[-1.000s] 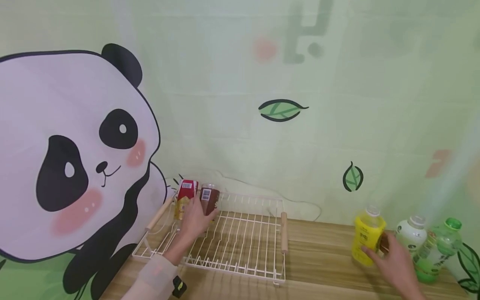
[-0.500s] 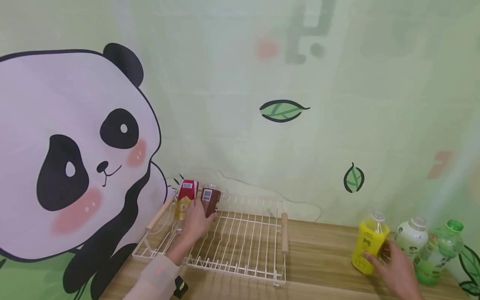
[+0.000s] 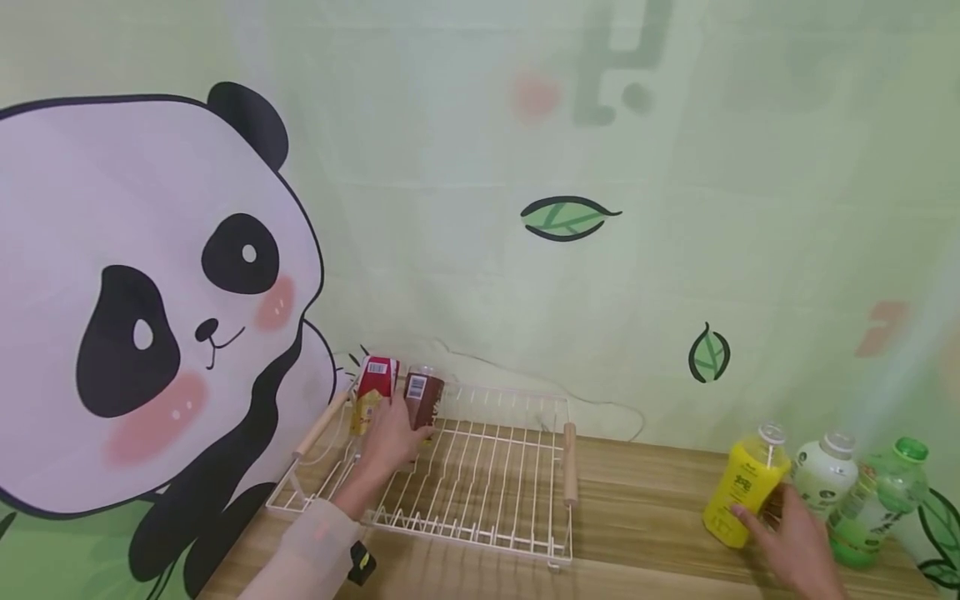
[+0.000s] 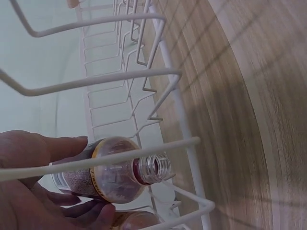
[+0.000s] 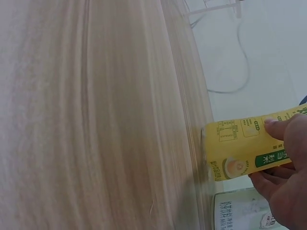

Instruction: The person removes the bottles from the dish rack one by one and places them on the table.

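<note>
My left hand [image 3: 390,437] holds a brown-labelled plastic bottle [image 3: 424,400], turned neck down at the back left of the white wire rack [image 3: 480,542]. In the left wrist view, the uncapped mouth of this bottle [image 4: 117,167] points at the table, with thumb and fingers on either side of the label. Just left of it stands a red and gold bottle [image 3: 377,379], partly hidden by the hand. My right hand [image 3: 795,533] grips a yellow-labelled bottle [image 3: 742,492] round its side. That bottle leans to the right, its base at the wooden table in the right wrist view [image 5: 240,148].
Beside the right hand stand a white bottle [image 3: 825,475] and a green-tinted bottle [image 3: 877,508]. The rack has wooden handles [image 3: 570,467] at its sides. Behind the table [image 3: 637,517] hangs a panda-printed cloth [image 3: 450,208], with a thin cable [image 3: 525,383] in front.
The yellow bottle's top has tipped to the right in my right hand, while its base stays near the same spot. The left hand and brown bottle have barely moved.
</note>
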Tool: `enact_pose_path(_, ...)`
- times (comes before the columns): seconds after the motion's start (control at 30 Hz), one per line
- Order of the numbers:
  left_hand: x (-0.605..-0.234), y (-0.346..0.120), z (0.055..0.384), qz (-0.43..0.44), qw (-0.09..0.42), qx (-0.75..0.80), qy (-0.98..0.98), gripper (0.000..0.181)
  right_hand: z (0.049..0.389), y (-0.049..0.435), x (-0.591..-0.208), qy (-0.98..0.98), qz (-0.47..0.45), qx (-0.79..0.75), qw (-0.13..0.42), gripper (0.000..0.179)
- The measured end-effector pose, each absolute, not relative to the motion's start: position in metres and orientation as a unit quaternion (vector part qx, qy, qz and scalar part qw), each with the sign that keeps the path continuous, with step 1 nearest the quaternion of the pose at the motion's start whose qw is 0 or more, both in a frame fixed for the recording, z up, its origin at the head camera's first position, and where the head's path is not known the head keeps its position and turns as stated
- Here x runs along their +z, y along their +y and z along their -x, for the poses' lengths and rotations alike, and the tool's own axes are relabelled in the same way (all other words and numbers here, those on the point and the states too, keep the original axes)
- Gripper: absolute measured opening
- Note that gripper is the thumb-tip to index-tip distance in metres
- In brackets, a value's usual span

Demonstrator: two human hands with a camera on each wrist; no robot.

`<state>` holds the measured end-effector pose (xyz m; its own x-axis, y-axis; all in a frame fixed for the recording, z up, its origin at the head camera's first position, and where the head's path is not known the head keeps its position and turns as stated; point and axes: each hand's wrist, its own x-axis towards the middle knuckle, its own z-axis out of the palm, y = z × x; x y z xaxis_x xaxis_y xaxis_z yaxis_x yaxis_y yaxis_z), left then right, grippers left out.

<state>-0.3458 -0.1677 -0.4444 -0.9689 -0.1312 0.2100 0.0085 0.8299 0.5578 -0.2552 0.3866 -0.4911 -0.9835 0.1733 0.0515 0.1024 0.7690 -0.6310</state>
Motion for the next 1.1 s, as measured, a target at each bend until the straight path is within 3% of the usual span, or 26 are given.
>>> enact_pose_path(0.83, -0.461, -0.172, 0.353, -0.014, 0.110, -0.310, -0.944, 0.075, 0.252, 0.388, -0.483, -0.967, 0.074, 0.242, 0.040, 0.084)
enact_pose_path(1.1, -0.454, -0.167, 0.347, -0.014, 0.087, -0.340, -0.936, 0.061, 0.241, 0.388, -0.474, -0.968, 0.101, 0.227, 0.013, 0.103)
